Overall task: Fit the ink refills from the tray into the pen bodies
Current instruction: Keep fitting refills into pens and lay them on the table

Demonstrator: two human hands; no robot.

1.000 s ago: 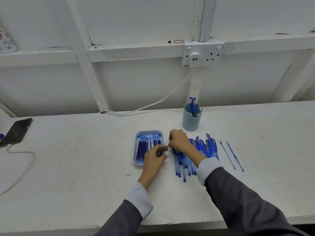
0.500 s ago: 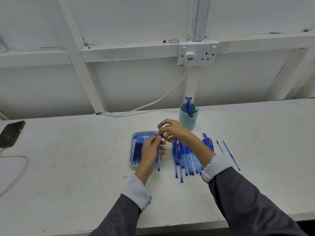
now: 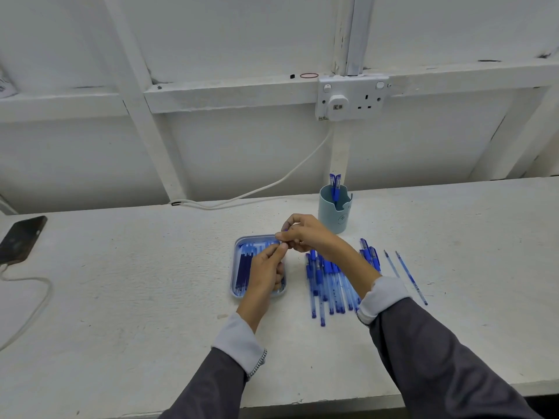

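A black smartphone (image 3: 22, 238) lies at the far left on the white painted bench (image 3: 121, 297), with a white cable (image 3: 50, 290) looping below it. At upper centre-right, a white double wall socket (image 3: 352, 96) carries a white charger plug (image 3: 338, 105).

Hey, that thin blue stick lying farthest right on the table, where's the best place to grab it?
Pinch the thin blue stick at mid-length from straight above, across its two long sides. It lies flat and slanted on the table, and the gap to its neighbour leaves room.
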